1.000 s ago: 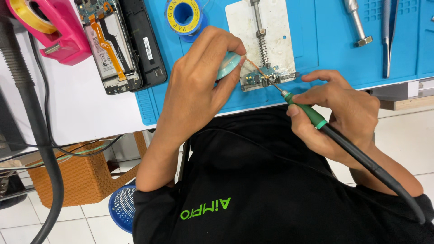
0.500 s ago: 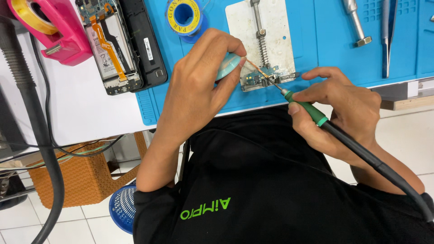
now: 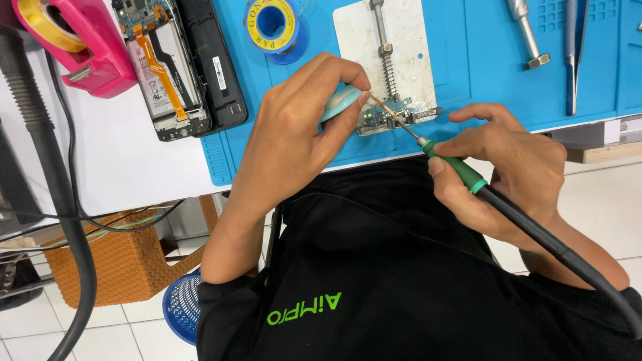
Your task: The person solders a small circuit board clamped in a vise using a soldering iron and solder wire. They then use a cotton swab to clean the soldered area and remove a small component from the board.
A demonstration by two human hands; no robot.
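— Blue silicone work mat [image 3: 468, 60] covers the far part of a white bench [image 3: 114, 160], with pale floor tiles below. What lies on it?

— At the middle, a white metal board holder with a spring clamp [image 3: 401, 40], and at its near edge a small green circuit board [image 3: 391, 120] is fixed. That board sits just beyond the mat's near border, between the two hands.

— And the hands?

— The left hand [image 3: 294, 144] comes in from the left, fingers curled snugly round a round pale-teal dispenser [image 3: 340, 100]; a thin copper-coloured braid strip [image 3: 384, 107] runs from it down onto the board. The right hand [image 3: 508, 167] grips a green-handled soldering iron with a thick black cable [image 3: 455, 167] like a pen, thumb and fingers closed tight on the handle, index finger stretched out above it. The iron's tip meets the braid right on the board.

— Anything else around?

— Far left, a pink tape dispenser with a yellow roll [image 3: 73, 40]; just right of it, an opened black phone showing its battery and an orange flex strip [image 3: 177, 67]. A blue spool of solder wire [image 3: 271, 23] stands left of the holder. Far right, a steel nozzle [image 3: 528, 37] and a pair of metal tweezers [image 3: 572, 53] lie on the mat. Under the bench stand an orange woven basket [image 3: 120, 254] and a blue mesh basket [image 3: 180, 304].
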